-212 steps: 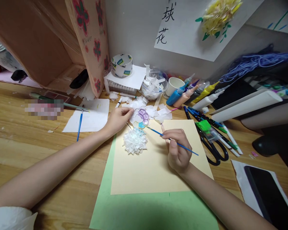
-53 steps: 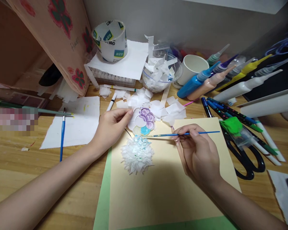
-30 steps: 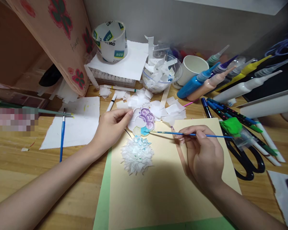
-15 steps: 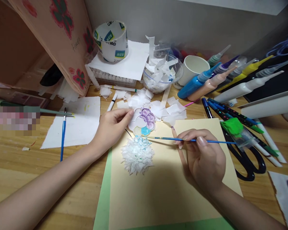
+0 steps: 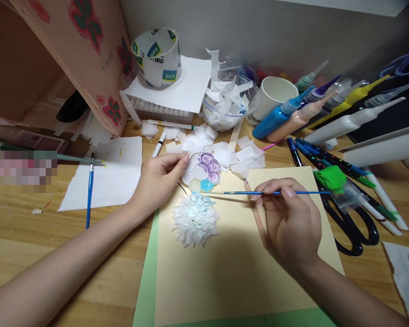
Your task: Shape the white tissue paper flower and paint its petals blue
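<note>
Between thumb and fingers, my left hand (image 5: 162,179) pinches the left edge of a small flower-shaped paint palette (image 5: 200,172), its wells showing purple and light blue paint. My right hand (image 5: 288,213) grips a thin blue paintbrush (image 5: 238,193), held nearly level with the tip pointing left. That tip meets the upper edge of a ruffled white paper flower (image 5: 195,222), which has light blue paint on its top petals. The flower lies on a cream sheet of paper (image 5: 218,281), over a green sheet (image 5: 141,290).
Paper scraps (image 5: 204,138) lie behind the palette. A plastic cup of scraps (image 5: 221,109), a paper cup (image 5: 277,97) and paint bottles (image 5: 276,120) stand at the back. Scissors (image 5: 356,231) and several markers (image 5: 334,156) are on the right. Another brush (image 5: 89,195) rests on white paper (image 5: 119,177).
The brush in my right hand has tilted slightly, its handle end lower before and now raised to nearly level. My left hand and the palette stay in place.
</note>
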A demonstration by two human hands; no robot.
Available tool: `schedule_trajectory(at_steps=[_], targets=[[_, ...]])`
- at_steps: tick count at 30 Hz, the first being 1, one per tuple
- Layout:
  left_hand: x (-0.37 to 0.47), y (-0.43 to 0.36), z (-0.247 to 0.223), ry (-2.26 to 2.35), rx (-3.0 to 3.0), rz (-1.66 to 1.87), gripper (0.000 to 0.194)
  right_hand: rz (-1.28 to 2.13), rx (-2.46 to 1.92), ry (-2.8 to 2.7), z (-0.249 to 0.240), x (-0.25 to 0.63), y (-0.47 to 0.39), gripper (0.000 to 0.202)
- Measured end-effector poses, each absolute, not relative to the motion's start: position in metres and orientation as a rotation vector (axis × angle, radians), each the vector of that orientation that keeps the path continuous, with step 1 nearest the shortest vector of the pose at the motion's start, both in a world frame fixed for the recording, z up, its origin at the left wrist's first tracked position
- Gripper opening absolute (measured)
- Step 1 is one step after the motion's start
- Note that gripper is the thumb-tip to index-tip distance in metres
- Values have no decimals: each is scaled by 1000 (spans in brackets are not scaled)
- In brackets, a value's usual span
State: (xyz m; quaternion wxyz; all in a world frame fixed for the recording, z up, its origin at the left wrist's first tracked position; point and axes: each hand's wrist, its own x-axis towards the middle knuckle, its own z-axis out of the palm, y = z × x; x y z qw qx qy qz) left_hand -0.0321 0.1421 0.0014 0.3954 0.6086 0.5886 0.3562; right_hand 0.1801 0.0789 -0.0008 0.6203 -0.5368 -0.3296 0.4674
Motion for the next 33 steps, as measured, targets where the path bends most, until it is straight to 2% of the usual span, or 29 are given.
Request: schedule_trajectory(at_steps=[17,33], targets=[[-32,143,2,1482,1535,898,35,1110,-1215,-783,-1,179,79,22],[-32,143,2,1508,1537,890,32,1042,-1274,-810,-3,179,77,19]])
